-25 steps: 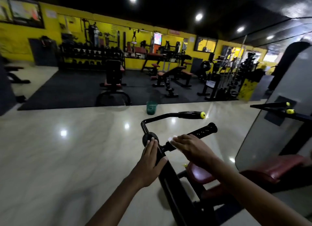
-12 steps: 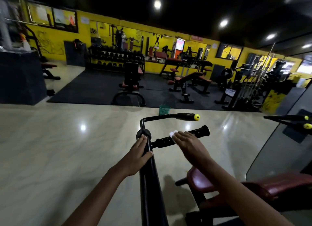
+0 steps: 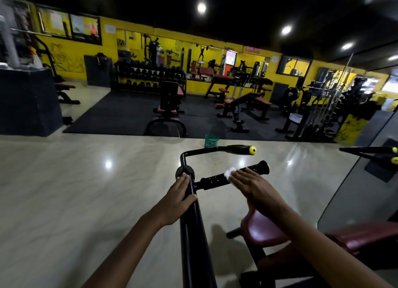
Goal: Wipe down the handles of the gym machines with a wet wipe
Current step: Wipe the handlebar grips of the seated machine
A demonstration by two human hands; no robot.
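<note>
We found the wet wipe bunched white under the fingertips of the right hand, pressed onto the black knurled handle of the machine in front of us. The fingers lay straight and flat along the grip, holding the wipe down rather than curling round it. That handle ran with its long axis from the upright post out to the right and slightly away from us, ending in a black cap. The left hand gripped the top of the post just below its round pivot, fingers on the near face and thumb hooked round the right side.

Above and beyond the wiped handle, a second bar bent from the post and pointed the same way, tipped with a yellow end cap. Below the right forearm sat the machine's dark red padded seat.

Out on the pale polished floor, just behind the second bar, stood a small green mesh basket; we could not tell what it held. At the right edge two more black handles with yellow caps pointed right.

Beyond the black mat, a rack of dumbbells stood against the yellow wall. Notices hung on that wall, but their writing was too small for us to read.
</note>
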